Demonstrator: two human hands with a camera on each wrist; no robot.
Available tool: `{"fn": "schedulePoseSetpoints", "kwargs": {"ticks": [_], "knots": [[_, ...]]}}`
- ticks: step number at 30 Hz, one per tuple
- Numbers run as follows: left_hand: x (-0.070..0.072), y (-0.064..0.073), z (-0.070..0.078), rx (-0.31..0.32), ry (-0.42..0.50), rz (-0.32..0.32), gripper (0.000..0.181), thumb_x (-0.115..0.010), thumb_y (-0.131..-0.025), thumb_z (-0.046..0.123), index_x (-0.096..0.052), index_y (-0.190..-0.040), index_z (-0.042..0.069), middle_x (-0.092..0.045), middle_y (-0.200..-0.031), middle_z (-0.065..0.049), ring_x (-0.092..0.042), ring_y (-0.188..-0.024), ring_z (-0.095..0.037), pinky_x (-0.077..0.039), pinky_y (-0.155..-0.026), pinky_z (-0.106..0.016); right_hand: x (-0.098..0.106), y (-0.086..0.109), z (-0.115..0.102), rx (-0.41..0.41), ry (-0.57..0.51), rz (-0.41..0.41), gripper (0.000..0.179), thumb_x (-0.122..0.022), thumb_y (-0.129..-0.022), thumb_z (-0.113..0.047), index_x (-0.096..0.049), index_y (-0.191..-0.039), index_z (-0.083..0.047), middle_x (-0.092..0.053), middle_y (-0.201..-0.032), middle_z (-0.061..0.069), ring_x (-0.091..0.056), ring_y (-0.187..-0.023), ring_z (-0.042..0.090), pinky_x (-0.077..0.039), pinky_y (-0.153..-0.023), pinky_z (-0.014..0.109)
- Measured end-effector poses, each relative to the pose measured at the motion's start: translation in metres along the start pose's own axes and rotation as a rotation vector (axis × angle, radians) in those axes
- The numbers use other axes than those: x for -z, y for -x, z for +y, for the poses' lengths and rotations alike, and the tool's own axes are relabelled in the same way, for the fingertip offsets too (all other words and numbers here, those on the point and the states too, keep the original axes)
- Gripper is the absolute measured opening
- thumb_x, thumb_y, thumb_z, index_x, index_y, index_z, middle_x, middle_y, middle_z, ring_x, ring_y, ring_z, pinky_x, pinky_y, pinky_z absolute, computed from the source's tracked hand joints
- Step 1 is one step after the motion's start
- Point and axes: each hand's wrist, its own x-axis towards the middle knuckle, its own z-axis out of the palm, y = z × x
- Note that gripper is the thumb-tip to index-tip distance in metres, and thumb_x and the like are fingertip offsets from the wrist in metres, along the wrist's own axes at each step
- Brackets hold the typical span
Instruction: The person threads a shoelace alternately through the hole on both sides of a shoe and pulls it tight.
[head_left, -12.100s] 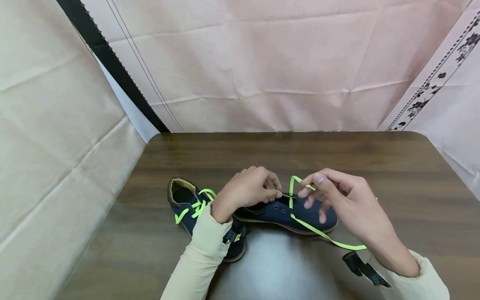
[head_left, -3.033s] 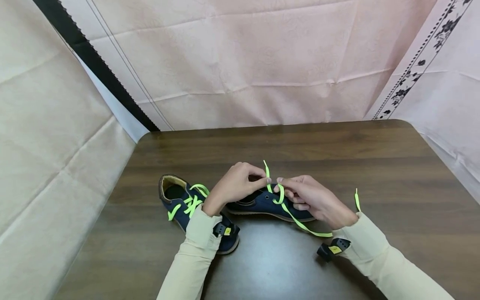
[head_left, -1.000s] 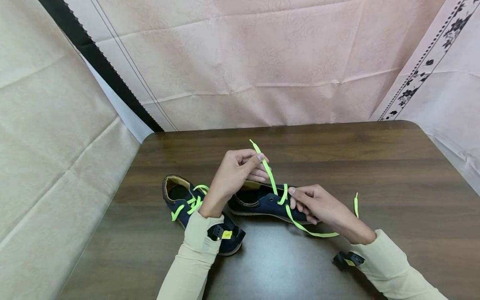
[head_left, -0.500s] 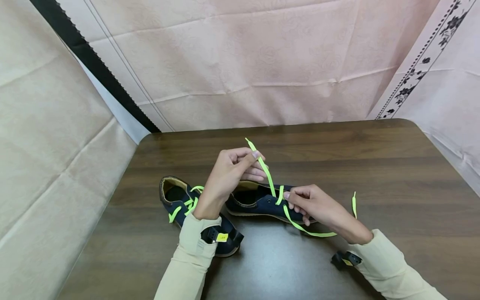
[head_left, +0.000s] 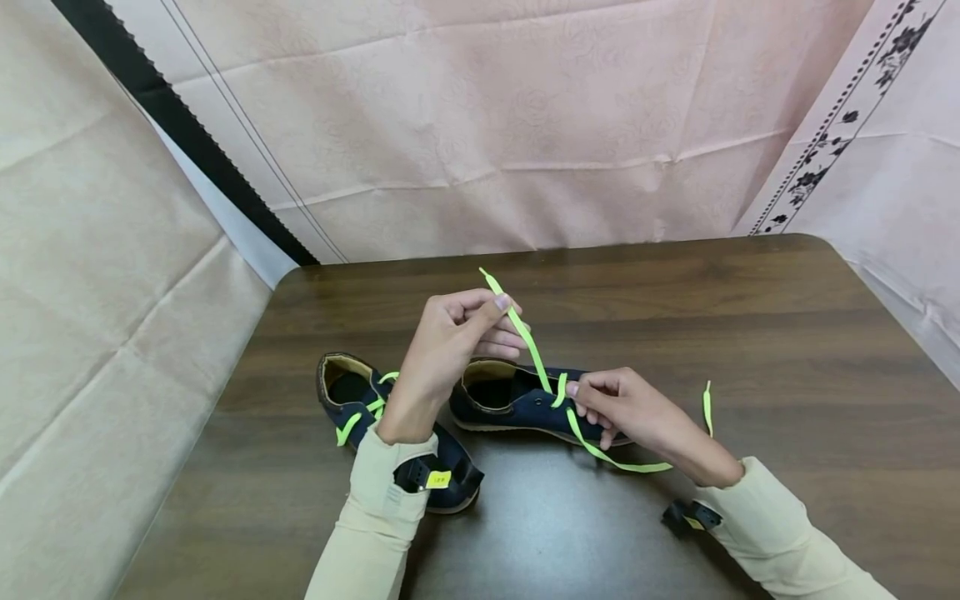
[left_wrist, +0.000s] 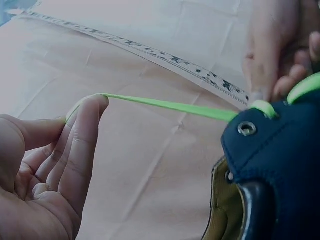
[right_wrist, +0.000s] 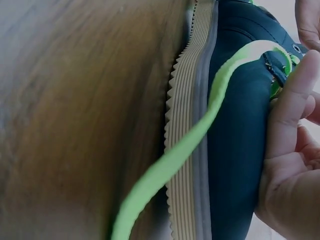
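Note:
A navy shoe lies with its toe to the right, a neon-green shoelace threaded through its front eyelets. My left hand pinches one end of that lace between thumb and forefinger, above the shoe's opening. In the left wrist view the lace runs taut from the fingertips to the shoe, beside a bare eyelet. My right hand holds the shoe at the lacing, its thumb right by the green crossing. The lace's other end hangs over the shoe's near side in the right wrist view.
A second navy shoe, laced in green, lies partly under my left wrist. Both shoes are on a brown wooden table. Pale cloth hangs behind it. A green lace tip sticks up behind my right wrist.
Since three seconds ago, my left hand has moved up and left, drawing the lace end out long and straight. My right hand has shifted slightly along the lacing, toward the toe.

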Motion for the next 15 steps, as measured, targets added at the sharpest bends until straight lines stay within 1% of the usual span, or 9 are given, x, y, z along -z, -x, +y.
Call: {"fn": "schedulePoseSetpoints", "kwargs": {"ticks": [3,6,10,13,15], "knots": [[-0.003,0.000,0.000,-0.008,-0.033,-0.010,0.023,-0.058,-0.109,0.010,-0.070,-0.109,-0.011,-0.076,-0.088,-0.014,-0.077,-0.075,-0.020,-0.064,-0.075,-0.036,0.000,0.000,-0.001,-0.012,-0.006,0.010,0.042,-0.053,-0.113,-0.029,-0.062,-0.087,0.003,-0.052,-0.075,0.005,-0.051,-0.052,0.013,-0.057,-0.054,0.035],[-0.006,0.000,-0.001,0.002,-0.084,-0.039,0.023,-0.059,-0.109,0.010,-0.071,-0.108,-0.010,-0.076,-0.091,-0.015,-0.076,-0.075,-0.020,-0.064,-0.075,-0.035,-0.001,0.001,-0.005,0.005,-0.013,0.050,0.043,-0.051,-0.114,-0.029,-0.063,-0.090,0.003,-0.053,-0.075,0.006,-0.049,-0.050,0.014,-0.052,-0.049,0.033],[-0.011,-0.002,-0.003,0.036,-0.160,-0.073,0.023,-0.060,-0.109,0.012,-0.074,-0.106,-0.006,-0.075,-0.089,-0.015,-0.074,-0.073,-0.020,-0.063,-0.072,-0.032,-0.004,0.007,-0.018,0.065,-0.014,0.148,0.040,-0.048,-0.115,-0.029,-0.065,-0.100,0.004,-0.055,-0.082,0.011,-0.050,-0.058,0.017,-0.049,-0.048,0.032],[-0.014,-0.002,-0.004,0.064,-0.208,-0.082,0.024,-0.061,-0.109,0.014,-0.076,-0.103,-0.004,-0.074,-0.080,-0.013,-0.072,-0.068,-0.021,-0.061,-0.067,-0.028,-0.005,0.010,-0.031,0.122,-0.001,0.221,0.039,-0.048,-0.115,-0.030,-0.067,-0.110,0.003,-0.059,-0.093,0.017,-0.054,-0.068,0.022,-0.050,-0.050,0.034],[-0.014,-0.002,-0.005,0.069,-0.248,-0.083,0.024,-0.062,-0.109,0.016,-0.076,-0.101,-0.002,-0.072,-0.076,-0.010,-0.070,-0.067,-0.022,-0.059,-0.064,-0.026,-0.006,0.010,-0.039,0.156,0.016,0.251,0.039,-0.047,-0.115,-0.030,-0.069,-0.116,0.002,-0.061,-0.101,0.020,-0.056,-0.073,0.026,-0.052,-0.052,0.035]]}}
